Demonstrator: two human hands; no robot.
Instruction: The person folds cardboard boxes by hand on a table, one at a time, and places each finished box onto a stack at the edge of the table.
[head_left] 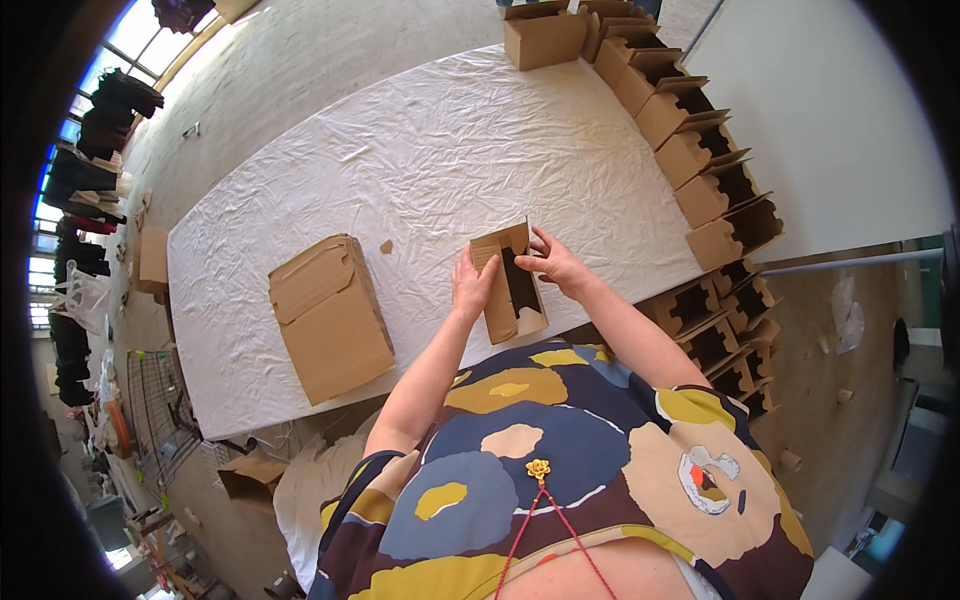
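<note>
A small brown cardboard box [500,324] stands near the front edge of the cloth-covered table, its dark inside showing through the open top. My left hand [472,284] grips its left side, with the thumb on the upper edge. On the opposite side, my right hand [560,266] holds the right wall, thumb over the edge at the opening. One flap of the box sticks up at the far end. To the left lies a stack of flat, folded cardboard blanks [335,330]. A small cardboard scrap [386,246] rests beside that stack.
The table wears a wrinkled white cloth [420,150]. Several open cardboard boxes [686,160] line its right edge, and more boxes [712,345] are stacked beside my right arm. Dark clothes [80,180] hang far left. A wire rack [158,415] stands beyond the table's left corner.
</note>
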